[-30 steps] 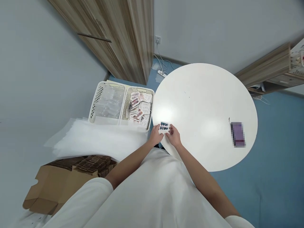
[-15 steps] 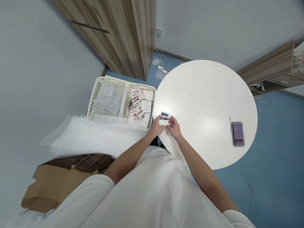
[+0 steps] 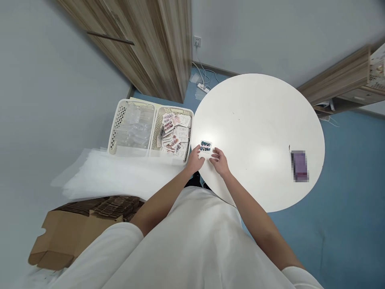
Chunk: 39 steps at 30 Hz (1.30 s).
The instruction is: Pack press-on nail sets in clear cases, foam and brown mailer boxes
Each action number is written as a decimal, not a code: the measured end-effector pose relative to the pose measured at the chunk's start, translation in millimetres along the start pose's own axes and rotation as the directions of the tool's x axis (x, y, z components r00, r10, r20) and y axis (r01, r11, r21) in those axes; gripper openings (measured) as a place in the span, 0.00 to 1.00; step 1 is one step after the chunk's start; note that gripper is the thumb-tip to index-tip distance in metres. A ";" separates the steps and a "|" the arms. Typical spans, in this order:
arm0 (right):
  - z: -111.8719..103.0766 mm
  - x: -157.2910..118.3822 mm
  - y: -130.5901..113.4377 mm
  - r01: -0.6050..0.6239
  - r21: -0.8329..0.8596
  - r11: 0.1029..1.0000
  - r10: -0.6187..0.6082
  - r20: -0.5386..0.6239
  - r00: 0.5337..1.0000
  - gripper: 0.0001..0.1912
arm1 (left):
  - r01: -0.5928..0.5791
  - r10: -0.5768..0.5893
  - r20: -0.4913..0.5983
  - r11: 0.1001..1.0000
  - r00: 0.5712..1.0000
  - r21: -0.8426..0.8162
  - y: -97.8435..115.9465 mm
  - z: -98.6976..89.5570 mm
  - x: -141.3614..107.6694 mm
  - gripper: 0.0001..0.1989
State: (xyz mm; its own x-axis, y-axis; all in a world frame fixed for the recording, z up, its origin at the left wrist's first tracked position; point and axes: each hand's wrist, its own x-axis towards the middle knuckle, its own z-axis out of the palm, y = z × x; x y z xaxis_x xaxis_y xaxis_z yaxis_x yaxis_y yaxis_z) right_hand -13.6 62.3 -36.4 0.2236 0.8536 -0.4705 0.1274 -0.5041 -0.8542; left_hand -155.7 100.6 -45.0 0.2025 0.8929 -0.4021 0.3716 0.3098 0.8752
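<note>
A small white card of press-on nails [image 3: 206, 147], with two rows of dark teal and green nails, is at the near left edge of the white round table [image 3: 258, 120]. My left hand [image 3: 195, 160] has its fingers on the card's left edge; its thumb is at the lower corner. Just right of the card is my right hand [image 3: 221, 161], its fingers apart and slightly curled, with a small gap between them and the card. The undersides of both hands are hidden.
Left of the table stand a basket of nail cards [image 3: 188, 138] and a basket of clear plastic pieces [image 3: 112, 136]. White translucent sheets [image 3: 114, 172] lie nearer me, above an open cardboard box [image 3: 63, 237]. A blurred purple object [image 3: 300, 165] rests at the table's right.
My right hand's fingers have come off the card's right edge, leaving more of the card showing. My left hand stays at its left edge. The whole view has shifted slightly.
</note>
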 end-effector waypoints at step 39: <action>30.4 -96.9 7.6 0.224 -0.020 0.974 -0.181 0.523 0.833 0.20 | 0.077 -0.109 -0.465 0.993 0.879 -0.087 -55.9 -34.1 -213.3 0.15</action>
State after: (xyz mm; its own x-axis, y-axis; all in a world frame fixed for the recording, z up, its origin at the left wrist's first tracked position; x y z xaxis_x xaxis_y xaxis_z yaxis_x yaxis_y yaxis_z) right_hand -63.7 -20.3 -4.0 -0.3418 0.8708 -0.3533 0.1938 -0.3025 -0.9332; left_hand -250.5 -96.0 1.1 -0.2836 0.9026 -0.3238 0.3058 0.4051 0.8616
